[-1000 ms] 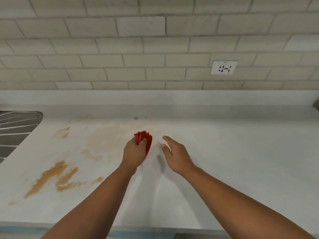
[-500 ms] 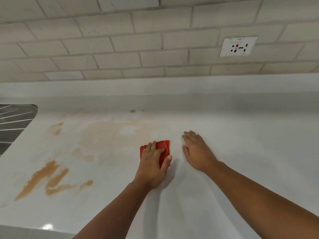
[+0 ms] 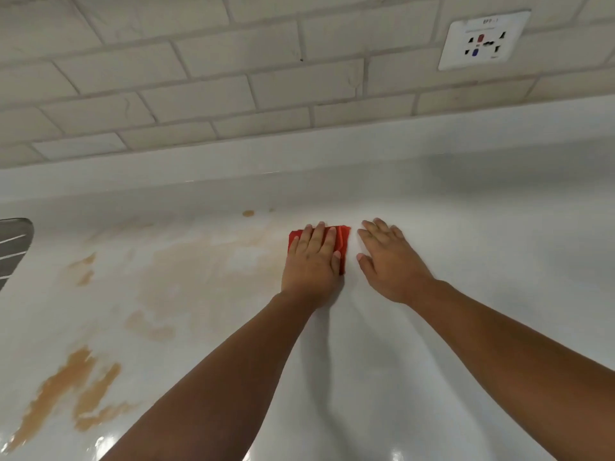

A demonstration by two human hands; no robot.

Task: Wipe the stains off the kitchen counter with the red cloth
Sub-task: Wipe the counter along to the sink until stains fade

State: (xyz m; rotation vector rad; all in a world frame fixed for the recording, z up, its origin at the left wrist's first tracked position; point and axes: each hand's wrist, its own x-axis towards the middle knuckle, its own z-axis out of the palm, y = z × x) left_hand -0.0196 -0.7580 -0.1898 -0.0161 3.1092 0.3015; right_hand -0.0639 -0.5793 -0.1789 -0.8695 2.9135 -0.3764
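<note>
A folded red cloth [image 3: 342, 237] lies flat on the white kitchen counter [image 3: 466, 327]. My left hand [image 3: 311, 261] presses down on it with straight fingers and covers most of it. My right hand [image 3: 391, 261] rests flat on the bare counter just to the right of the cloth. Left of the cloth spreads a pale smeared brown stain [image 3: 199, 261]. Darker brown streaks [image 3: 66, 394] sit near the front left, two small patches [image 3: 85, 267] lie further back, and a small spot [image 3: 248, 213] lies by the back edge.
A steel sink drainer [image 3: 13, 247] shows at the far left edge. Behind the counter rises a low white upstand under a tiled wall, with a white power socket [image 3: 484, 43] at upper right.
My left hand went from holding the bunched cloth raised to pressing it flat, then slid it further back on the counter. My right hand lowered flat beside it. The view moved closer.
</note>
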